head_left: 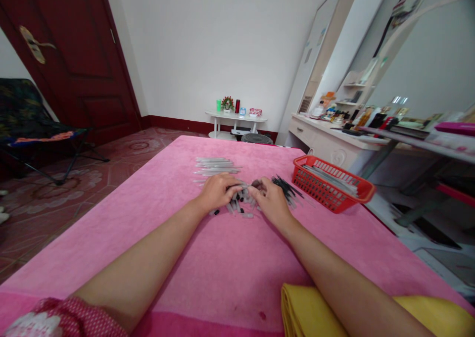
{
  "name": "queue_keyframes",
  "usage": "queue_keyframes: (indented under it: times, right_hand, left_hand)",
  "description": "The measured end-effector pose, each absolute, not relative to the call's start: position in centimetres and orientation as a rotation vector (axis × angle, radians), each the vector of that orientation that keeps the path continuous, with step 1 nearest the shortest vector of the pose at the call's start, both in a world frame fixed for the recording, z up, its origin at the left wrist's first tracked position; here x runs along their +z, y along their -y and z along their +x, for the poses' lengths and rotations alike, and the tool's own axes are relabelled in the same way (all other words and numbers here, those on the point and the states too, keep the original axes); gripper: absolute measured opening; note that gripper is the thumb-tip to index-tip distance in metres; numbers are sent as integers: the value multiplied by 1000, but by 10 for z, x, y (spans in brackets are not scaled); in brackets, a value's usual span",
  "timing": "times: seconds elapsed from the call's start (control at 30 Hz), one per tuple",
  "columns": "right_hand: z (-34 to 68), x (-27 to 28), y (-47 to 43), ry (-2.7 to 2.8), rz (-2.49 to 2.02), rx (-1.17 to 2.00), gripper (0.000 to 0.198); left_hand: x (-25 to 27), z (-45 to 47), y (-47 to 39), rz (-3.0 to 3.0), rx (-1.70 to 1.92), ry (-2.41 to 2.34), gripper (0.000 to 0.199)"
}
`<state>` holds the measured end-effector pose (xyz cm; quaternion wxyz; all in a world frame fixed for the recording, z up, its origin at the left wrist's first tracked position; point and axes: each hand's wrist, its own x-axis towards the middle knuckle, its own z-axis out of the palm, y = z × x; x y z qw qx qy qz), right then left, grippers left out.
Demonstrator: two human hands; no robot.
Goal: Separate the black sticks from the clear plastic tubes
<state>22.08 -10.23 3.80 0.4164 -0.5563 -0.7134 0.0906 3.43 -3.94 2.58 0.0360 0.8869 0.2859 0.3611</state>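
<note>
Both hands rest on a pink cloth point(148, 218) over a pile of small pen parts point(241, 201). My left hand point(217, 191) is curled, its fingers closed on some of the clear and black pieces. My right hand point(269, 198) is also curled, pinching a small dark piece at its fingertips. A row of clear pen tubes point(215, 166) lies just beyond my left hand. A bundle of black refills point(287, 186) lies to the right of my right hand.
A red plastic basket point(332, 183) holding long pens sits at the right of the cloth. A yellow object point(297, 307) lies near my right elbow. A folding chair point(33, 129) stands at the left; a white dresser point(326, 139) stands at the right.
</note>
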Motion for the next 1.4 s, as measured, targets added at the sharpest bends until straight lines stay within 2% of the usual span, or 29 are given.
queue_keyframes:
  times: [0.07,0.2,0.33,0.47,0.63,0.77,0.9,1.07,1.2,1.33,1.4]
  right_hand:
    - [221,37,101,1811,-1374,213,16]
    - [223,39,102,1838,-1473,165,32]
    - [223,42,104,1882,-1429,153,18]
    - [223,42,105,1907,-1505,138,35]
    - [222,45,106,1932,-1463,161,19]
    - [222,45,106,1962,-1517,224,36]
    - [223,44,105,1940,-1471,201,21]
    - [222,43,105,1946,-1492,220,38]
    - [221,45,105,1925,-1484,197,22]
    - [222,45,106,1947,-1537,214,37]
    - [222,44,105,1942,-1530,203,36]
  left_hand:
    - [25,34,38,2717,1103,-870,27]
    - [25,34,39,2729,1089,-844,26]
    - [25,35,41,2717,1086,-869,26]
    - [25,35,41,2734,1071,-856,26]
    - [25,34,41,2719,1081,-869,27]
    - [24,33,41,2756,1051,-823,26]
    - [24,33,41,2725,1086,-856,26]
    - [25,34,41,2748,1088,-795,25]
    - [26,34,42,2730,1091,-793,25]
    - [24,35,42,2747,1063,-746,25]
    - [23,34,40,2733,1073,-761,26]
